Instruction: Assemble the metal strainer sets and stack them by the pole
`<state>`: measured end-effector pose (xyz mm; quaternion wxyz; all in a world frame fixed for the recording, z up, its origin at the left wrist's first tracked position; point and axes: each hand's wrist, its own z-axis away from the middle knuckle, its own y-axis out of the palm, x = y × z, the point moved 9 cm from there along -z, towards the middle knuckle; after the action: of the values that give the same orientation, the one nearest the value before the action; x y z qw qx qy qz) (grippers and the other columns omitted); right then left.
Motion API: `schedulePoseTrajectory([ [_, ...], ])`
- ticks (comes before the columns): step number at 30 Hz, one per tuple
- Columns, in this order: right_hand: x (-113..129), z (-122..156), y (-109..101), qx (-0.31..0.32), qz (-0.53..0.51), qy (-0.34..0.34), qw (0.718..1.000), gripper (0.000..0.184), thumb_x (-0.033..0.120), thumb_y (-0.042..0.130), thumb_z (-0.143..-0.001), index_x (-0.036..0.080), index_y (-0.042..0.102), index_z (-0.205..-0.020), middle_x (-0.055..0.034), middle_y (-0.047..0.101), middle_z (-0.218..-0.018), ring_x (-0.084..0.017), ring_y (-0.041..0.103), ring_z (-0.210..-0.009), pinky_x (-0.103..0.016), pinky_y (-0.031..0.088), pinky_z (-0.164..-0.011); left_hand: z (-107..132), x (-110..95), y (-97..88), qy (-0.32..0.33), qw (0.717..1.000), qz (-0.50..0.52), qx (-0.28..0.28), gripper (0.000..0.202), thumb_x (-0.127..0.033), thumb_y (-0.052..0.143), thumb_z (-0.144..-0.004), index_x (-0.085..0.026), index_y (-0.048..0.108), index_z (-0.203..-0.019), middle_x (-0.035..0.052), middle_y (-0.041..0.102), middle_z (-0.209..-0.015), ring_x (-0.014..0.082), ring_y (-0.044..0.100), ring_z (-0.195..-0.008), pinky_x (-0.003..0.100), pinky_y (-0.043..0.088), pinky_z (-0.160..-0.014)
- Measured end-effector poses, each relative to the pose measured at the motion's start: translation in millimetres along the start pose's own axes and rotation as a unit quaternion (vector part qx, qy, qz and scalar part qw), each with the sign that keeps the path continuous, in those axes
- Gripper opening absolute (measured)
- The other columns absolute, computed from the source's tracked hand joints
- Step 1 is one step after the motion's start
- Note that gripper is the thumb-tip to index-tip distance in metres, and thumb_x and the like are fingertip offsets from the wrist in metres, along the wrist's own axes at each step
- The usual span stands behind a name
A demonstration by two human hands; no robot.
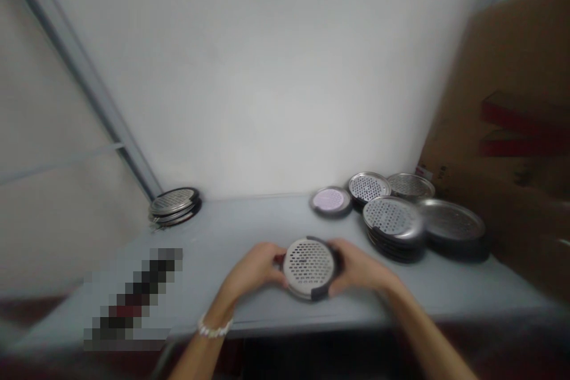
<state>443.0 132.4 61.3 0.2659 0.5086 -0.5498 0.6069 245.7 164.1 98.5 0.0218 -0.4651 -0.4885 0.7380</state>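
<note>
White beaded bracelet [215, 328] on left wrist [221, 307]

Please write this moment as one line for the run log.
left hand: holds perforated metal disc | right hand: holds same disc | nearby: stacked perforated discs on grey table

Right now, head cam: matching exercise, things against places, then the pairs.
Things:
1. Perforated metal disc
2. Stack of discs
3. Lilac-centred disc
4. Bead bracelet

Places:
A. Around the left wrist
B. Between the left hand and right hand
C. Back edge of the grey tabletop, right of centre
D. Far left corner, by the wall

Pairs: 1-B, 2-D, 3-C, 4-A
</note>
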Motion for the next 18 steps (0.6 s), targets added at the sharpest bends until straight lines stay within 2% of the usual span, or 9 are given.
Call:
schedulePoseTrajectory([
  [9,2.9,0.5,0.1,-0.026,0.031,-0.014,0.999,0.101,0.038,0.1,-0.041,0.018,0.065,-0.133,-0.0124,0.068,-0.128,-0.039,0.059,-0.12,-0.053,0.043,-0.109,1.0,-2.1,-1.2,-0.016,1.0,-0.013,-0.01,0.026,-0.027,0.079,-0.068,-0.02,0.082,-0.093,0.0002,0.082,-0.095,0.024,0.071,-0.088,0.024,0.044,-0.076],
  [18,-3.1,1.1,1.6,-0.013,0.03,-0.002,0.999,0.106,0.041,0.1,-0.043,0.018,0.06,-0.138,-0.0143,0.063,-0.135,-0.04,0.055,-0.127,-0.054,0.039,-0.113,4.6,-6.0,-1.2,0.0,1.0,-0.01,-0.02,0.032,-0.03,0.08,-0.07,-0.021,0.081,-0.101,0.0013,0.082,-0.099,0.0261,0.07,-0.091,0.026,0.044,-0.077],
])
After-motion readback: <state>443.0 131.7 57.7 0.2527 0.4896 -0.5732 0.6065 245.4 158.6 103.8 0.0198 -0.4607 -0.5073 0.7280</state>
